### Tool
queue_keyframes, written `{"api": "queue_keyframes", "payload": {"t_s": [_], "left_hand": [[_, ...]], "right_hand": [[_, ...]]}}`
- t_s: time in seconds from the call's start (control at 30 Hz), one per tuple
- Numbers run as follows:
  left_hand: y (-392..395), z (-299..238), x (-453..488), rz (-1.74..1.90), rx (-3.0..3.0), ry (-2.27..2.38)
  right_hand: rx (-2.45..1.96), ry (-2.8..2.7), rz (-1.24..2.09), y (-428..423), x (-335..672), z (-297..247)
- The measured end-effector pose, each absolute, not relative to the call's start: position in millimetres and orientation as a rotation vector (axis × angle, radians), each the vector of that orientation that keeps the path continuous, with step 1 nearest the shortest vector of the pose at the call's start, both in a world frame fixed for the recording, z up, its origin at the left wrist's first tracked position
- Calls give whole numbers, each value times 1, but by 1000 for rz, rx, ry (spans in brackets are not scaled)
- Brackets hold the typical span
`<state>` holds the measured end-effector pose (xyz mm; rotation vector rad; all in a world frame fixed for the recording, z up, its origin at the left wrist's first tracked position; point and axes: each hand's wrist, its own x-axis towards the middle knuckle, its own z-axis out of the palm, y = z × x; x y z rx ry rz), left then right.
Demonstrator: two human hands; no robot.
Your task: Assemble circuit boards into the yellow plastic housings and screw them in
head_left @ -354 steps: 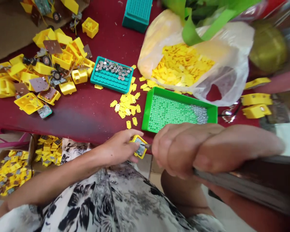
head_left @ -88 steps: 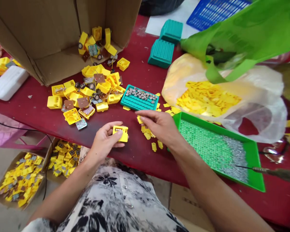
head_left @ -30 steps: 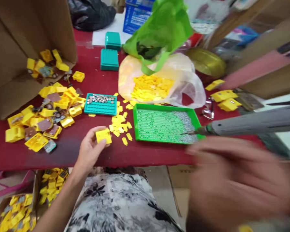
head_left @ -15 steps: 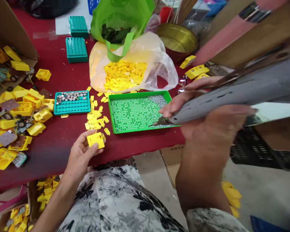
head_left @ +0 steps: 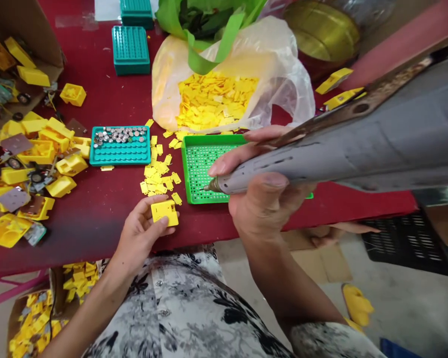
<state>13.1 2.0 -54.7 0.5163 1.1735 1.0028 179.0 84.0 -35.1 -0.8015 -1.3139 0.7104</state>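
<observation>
Here, right hand (head_left: pixel 266 205) around grey screwdriver (head_left: pixel 343 151).

Forearms reaching forward, left hand (head_left: pixel 144 233) pinching with thumb and fingers, right hand (head_left: pixel 263 199) clenched, forefinger extended

You face a dark red counter (head_left: pixel 97 223) — beneath its near edge lies pale grey floor (head_left: pixel 403 308), a black slatted crate (head_left: pixel 406 238) tucked under its right end.

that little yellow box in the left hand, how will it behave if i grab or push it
The yellow box is probably stiff and light, since the left hand pinches it by the fingertips without it bending. Its flat sides suggest it would slide rather than roll.
</observation>
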Motion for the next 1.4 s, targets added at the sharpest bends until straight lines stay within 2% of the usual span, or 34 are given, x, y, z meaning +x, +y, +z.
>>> {"api": "queue_keyframes", "payload": {"t_s": [0.13,1.4], "left_hand": [[3,-56,11,1010,510,1165],[2,-53,10,1001,474,1149]], "right_hand": [[-672,-1280,739,83,173,-42],[-716,-1248,744,84,169,-48]]}}
